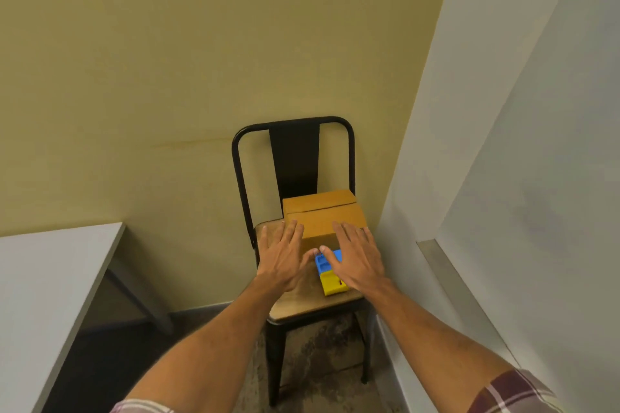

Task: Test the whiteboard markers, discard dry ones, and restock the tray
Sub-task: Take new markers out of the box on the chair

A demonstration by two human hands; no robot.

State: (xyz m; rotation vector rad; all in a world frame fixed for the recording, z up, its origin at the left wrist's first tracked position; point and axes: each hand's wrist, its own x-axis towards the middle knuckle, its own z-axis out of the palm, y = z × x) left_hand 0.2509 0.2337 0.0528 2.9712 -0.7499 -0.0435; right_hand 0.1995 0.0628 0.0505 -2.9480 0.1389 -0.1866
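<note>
- While both hands hung over the chair [293, 157], how did they stand?
- Left hand [281, 258] and right hand [360, 260] were both flat, fingers straight and spread, gripping nothing; the fingertips of each reached the near top edge of the cardboard box [327, 218]; contact could not be told.
- Where was the task's thing?
- No marker was visible; a blue-and-yellow holder [325, 273] lay on the wooden seat [302, 305], just in front of the box; the box was closed, contents hidden, judged to be the spare stock.
- Which way from the hands?
- Between them; its long axis ran from the box toward the person, blue end far, yellow end near, slanted slightly rightward; the right palm covered its right edge and the right thumb sat at the blue end; the left thumb was just beside that end; right hand judged the nearer.
- And the destination?
- Whiteboard [536, 178] stood to the right; its metal tray ledge [436, 255] was apart from the seat; a rightward carry was judged to suit the right hand.
</note>
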